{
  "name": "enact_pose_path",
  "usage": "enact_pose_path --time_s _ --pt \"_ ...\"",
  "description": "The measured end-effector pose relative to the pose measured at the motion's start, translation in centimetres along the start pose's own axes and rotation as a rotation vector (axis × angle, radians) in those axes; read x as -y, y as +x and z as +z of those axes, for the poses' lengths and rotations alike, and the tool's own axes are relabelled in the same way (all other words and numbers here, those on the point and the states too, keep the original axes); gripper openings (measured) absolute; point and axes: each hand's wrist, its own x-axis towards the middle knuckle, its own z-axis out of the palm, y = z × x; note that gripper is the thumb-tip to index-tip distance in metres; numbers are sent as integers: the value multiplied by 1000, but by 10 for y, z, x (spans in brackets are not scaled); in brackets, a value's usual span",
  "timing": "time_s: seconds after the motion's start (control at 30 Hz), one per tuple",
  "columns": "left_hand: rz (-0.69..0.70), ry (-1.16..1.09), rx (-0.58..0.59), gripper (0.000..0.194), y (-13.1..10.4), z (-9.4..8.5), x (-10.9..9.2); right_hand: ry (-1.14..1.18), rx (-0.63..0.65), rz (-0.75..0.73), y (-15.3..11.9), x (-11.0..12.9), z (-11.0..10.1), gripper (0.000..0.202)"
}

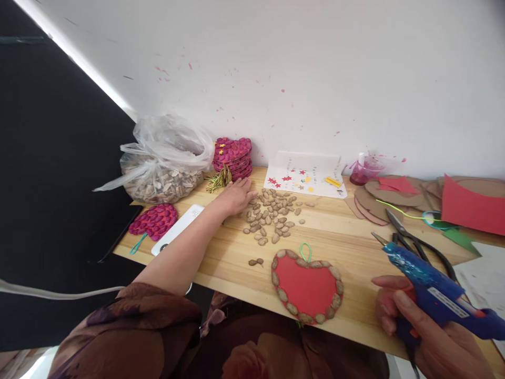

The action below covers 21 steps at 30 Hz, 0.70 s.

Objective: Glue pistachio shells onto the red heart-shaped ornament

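A loose pile of brown nut shells (272,213) lies on the wooden table. At its left edge my left hand (236,197) rests palm down, fingers stretched out. On the right, my right hand (422,326) grips a blue hot glue gun (434,287), its nozzle pointing up and left. Near the front edge lies a red heart-shaped piece (305,287) rimmed with shells, with a green string loop (306,252) at its top. Two darker shells (256,261) sit just left of it.
Behind my left hand stand stacked purple shell-covered pieces (236,158) and a plastic bag of shells (165,179). A purple heart (153,221) and white phone (177,229) lie left. Star-covered paper (305,173), a purple cup (363,169), cardboard shapes (374,205), scissors (410,234) and red paper (473,205) line the back.
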Motion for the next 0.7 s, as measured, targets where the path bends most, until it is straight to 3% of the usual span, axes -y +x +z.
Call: enact_pose_path --time_s 0.4,0.47,0.6,0.7 --pt "91 -10 89 64 -39 11 -21 52 -24 -2 -3 1 6 33" --pt "84 -22 36 60 -39 7 -22 76 -27 3 -4 1 6 32" --pt "37 -34 -207 38 -20 -5 -21 100 -46 7 -6 4 10 31" --pt "46 -42 -243 31 1 -11 -21 101 -50 11 -7 5 11 29"
